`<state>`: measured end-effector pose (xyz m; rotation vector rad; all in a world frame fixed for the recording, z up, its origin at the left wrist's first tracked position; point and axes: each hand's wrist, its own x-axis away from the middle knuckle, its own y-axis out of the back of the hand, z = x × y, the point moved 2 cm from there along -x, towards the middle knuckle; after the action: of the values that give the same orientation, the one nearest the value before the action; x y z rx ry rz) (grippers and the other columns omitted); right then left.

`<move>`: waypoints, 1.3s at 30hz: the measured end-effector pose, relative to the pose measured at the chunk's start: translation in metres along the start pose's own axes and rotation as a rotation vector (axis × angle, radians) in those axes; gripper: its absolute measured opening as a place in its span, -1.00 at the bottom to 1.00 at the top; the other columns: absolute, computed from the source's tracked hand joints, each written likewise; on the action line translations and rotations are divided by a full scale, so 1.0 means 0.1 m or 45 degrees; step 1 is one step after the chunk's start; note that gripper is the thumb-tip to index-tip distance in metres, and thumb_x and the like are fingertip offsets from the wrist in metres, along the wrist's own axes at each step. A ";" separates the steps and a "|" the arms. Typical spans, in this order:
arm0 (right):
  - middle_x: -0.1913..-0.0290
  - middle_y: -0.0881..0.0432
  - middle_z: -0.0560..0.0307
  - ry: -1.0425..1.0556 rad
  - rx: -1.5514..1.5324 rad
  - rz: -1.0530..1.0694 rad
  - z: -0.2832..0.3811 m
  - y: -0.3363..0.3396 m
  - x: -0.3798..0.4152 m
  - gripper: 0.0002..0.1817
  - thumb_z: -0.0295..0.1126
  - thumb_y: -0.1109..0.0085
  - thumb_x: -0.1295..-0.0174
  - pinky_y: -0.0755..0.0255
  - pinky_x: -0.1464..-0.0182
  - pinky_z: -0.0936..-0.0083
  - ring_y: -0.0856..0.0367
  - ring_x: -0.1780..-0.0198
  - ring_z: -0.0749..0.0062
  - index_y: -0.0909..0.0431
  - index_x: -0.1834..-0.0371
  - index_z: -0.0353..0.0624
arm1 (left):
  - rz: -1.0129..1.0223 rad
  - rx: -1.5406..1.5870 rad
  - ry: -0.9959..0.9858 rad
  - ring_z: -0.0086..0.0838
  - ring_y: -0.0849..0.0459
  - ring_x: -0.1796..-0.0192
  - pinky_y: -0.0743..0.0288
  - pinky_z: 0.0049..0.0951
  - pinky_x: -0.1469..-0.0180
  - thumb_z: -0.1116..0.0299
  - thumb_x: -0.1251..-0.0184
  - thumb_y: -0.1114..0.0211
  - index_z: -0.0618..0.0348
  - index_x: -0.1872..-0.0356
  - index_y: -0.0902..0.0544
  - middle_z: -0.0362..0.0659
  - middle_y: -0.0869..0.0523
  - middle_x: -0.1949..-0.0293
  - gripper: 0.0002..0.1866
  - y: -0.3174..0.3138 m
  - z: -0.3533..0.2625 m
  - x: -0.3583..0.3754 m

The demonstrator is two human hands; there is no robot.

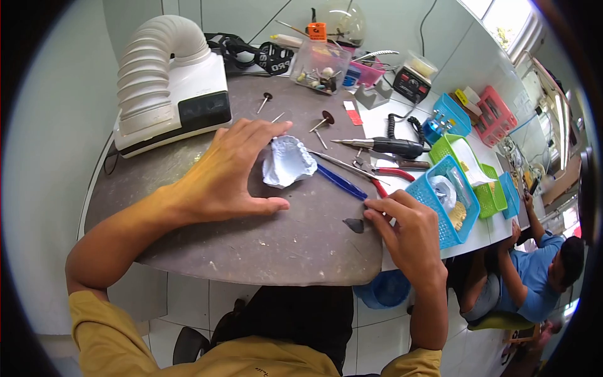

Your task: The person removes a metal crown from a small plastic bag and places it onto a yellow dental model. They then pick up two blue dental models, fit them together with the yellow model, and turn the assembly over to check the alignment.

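A white plaster dental cast point(288, 162) sits on the brown work mat, tooth side up. My left hand point(232, 173) is open around its left side, thumb stretched out below it and fingers at its upper left edge. My right hand point(411, 229) is curled, thumb and index fingertips close together at the lower end of a blue-handled tool point(341, 181); I cannot tell what is between them. The tool lies slanting from the cast toward these fingertips. A small dark grey piece point(355, 225) lies on the mat just left of the right thumb.
A white extractor with a ribbed hose point(151, 69) stands back left. A handpiece point(396, 146), red-handled pliers point(396, 173) and mounted discs point(327, 118) lie behind the cast. Blue point(468, 235) and green baskets line the right, with a seated person point(534, 276) beyond.
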<state>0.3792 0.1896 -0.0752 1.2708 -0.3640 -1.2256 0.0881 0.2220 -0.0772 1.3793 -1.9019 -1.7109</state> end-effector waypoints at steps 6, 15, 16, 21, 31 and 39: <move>0.30 -0.71 0.05 -0.014 -0.050 0.022 0.02 0.00 0.02 -0.83 -0.38 -0.45 -0.19 -0.56 0.27 0.35 -0.71 0.35 0.23 -0.79 0.19 -0.18 | -0.037 0.101 -0.014 -0.11 -0.47 -0.26 -0.25 -0.18 -0.42 0.10 0.01 -0.63 0.24 -0.49 -0.32 0.06 -0.52 -0.26 0.02 -0.04 0.09 0.04; 0.29 -0.69 0.05 -0.033 -0.069 -0.295 0.00 0.46 0.27 -0.74 -0.40 -0.46 -0.20 -0.55 0.32 0.37 -0.73 0.34 0.20 -0.73 0.05 -0.15 | -0.099 0.120 0.053 -0.06 -0.55 -0.17 -0.37 -0.19 -0.32 0.30 0.12 -0.60 0.28 -0.40 -0.41 0.07 -0.58 -0.11 -0.06 -0.04 -0.05 -0.04; 0.28 -0.71 0.03 -0.118 -0.020 -0.353 -0.02 0.65 0.32 -0.77 -0.42 -0.45 -0.21 -0.55 0.33 0.41 -0.74 0.33 0.27 -0.73 0.08 -0.18 | -0.106 0.121 0.117 -0.06 -0.55 -0.18 -0.38 -0.20 -0.31 0.31 0.13 -0.59 0.28 -0.40 -0.42 0.07 -0.57 -0.11 -0.07 -0.03 -0.06 -0.03; 0.26 -0.76 -0.03 -0.320 0.255 -0.406 -0.62 1.27 0.40 -0.84 -0.43 -0.36 -0.27 -0.58 0.21 0.37 -0.76 0.30 0.25 -0.76 0.13 -0.22 | -0.117 0.178 0.192 -0.13 -0.54 -0.22 -0.38 -0.25 -0.31 0.30 0.11 -0.55 0.24 -0.39 -0.42 0.03 -0.54 -0.14 -0.10 -0.08 -0.06 -0.03; 0.31 -0.78 -0.03 -0.360 0.617 0.183 -1.16 1.22 0.21 -0.80 -0.31 -0.37 -0.22 -0.56 0.05 0.29 -0.76 0.25 0.17 -0.77 0.27 -0.22 | -0.127 0.035 0.330 -0.20 -0.49 -0.33 -0.31 -0.23 -0.28 0.10 -0.08 -0.41 0.25 -0.49 -0.33 0.04 -0.51 -0.34 -0.09 -0.13 -0.08 -0.01; 0.41 -0.71 -0.09 -0.397 0.509 0.235 -1.17 1.24 0.10 -0.82 -0.31 -0.33 -0.13 -0.52 0.11 0.18 -0.72 0.24 0.03 -0.67 0.45 -0.21 | -0.157 -0.024 0.302 -0.14 -0.50 -0.32 -0.36 -0.21 -0.30 0.23 -0.04 -0.40 0.26 -0.48 -0.33 0.08 -0.52 -0.29 -0.11 -0.14 -0.06 -0.03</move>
<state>0.5357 0.2197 -0.0124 1.3437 -0.9712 -1.2288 0.1006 0.2223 -0.0865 1.6416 -1.6999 -1.5325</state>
